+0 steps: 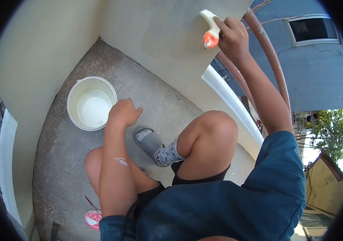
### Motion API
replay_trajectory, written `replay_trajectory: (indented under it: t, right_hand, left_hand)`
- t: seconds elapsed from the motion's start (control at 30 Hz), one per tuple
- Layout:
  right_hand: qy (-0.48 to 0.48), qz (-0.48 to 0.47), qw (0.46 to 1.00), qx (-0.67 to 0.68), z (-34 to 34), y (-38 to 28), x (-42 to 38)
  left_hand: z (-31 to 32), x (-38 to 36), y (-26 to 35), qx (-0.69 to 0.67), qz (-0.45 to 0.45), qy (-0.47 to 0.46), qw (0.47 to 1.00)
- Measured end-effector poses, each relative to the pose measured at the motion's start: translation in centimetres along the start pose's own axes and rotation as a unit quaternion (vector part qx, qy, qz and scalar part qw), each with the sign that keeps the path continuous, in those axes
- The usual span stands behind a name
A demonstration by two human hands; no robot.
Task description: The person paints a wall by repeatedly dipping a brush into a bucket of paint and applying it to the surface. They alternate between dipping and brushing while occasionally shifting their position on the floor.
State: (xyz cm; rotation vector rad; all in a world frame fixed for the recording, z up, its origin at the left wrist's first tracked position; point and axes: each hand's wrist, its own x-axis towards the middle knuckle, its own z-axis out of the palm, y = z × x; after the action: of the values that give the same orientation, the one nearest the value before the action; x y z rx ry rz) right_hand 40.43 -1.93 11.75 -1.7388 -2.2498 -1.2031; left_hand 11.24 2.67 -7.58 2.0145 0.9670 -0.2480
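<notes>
My right hand is raised against the pale wall, its fingers closed around a paintbrush. The brush is coated in white, with orange showing at its lower end. Below and to the left, my left hand hangs in a loose fist beside the rim of a white bucket. No object shows in that fist, though its underside is hidden. White liquid lies in the bottom of the bucket. A white smear marks my left forearm.
The grey concrete floor lies between two walls that meet at a corner. A red and white round lid with a thin stick lies at the lower left. Reddish pipe railings run past the wall's right edge. My grey slipper is near the bucket.
</notes>
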Motion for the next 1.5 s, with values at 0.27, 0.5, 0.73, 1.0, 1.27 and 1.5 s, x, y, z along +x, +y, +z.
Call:
replay_trajectory:
  t: [0.27,0.5,0.73,1.0,1.27,1.5]
  right_hand:
    - [-0.221,-0.126,0.965,0.060,6.3,-5.3,-11.4]
    - [-0.073,0.049,0.995,0.050,3.1,-1.7,-6.5]
    - [-0.123,-0.046,0.990,0.040,5.7,-3.7,-10.9]
    - [-0.178,0.074,0.971,0.143,10.1,-7.2,-14.4]
    - [-0.048,0.095,0.986,0.131,6.5,-6.4,-9.2]
    - [-0.141,0.138,0.971,0.136,8.5,-5.1,-9.7]
  left_hand:
    - [-0.1,-0.5,0.4,0.008,-0.001,-0.024,1.000]
    - [-0.3,-0.4,0.4,0.001,-0.003,-0.010,1.000]
    - [0.3,-0.1,0.4,0.011,-0.003,0.008,1.000]
    - [-0.3,-0.9,-0.4,0.025,-0.013,-0.008,1.000]
    - [-0.1,-0.4,-0.2,0.012,-0.008,-0.008,1.000]
    - [0.3,-0.3,-0.9,0.027,-0.006,-0.010,1.000]
